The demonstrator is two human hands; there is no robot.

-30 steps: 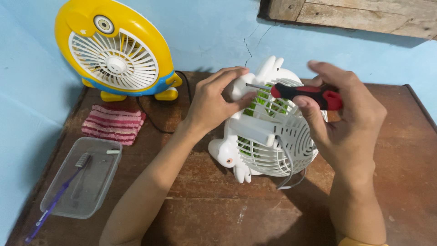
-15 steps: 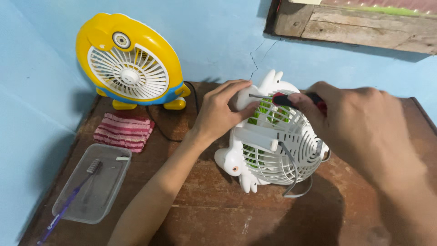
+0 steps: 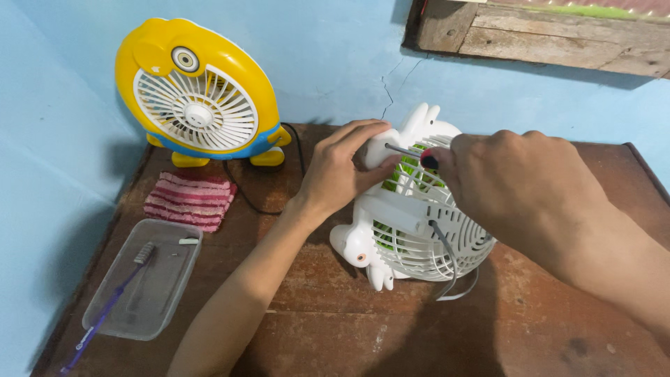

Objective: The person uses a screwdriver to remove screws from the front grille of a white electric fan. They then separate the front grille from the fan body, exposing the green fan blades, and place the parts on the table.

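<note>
Two hands at a white fan [image 3: 419, 237] lying on the wooden table [image 3: 335, 328].
Right hand [image 3: 509, 181] closed around the screwdriver [image 3: 412, 155], shaft pointing left toward the fan's rim; left hand [image 3: 338, 167] clasps that rim, nearer the tip.

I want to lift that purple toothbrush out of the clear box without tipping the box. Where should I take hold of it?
Grip the purple toothbrush by its long handle, where it sticks out past the near rim of the clear plastic box. Come from the near left side. The bristle head lies inside the box, while the handle end hangs free over the table, so fingers can close around it without touching the box.
</note>
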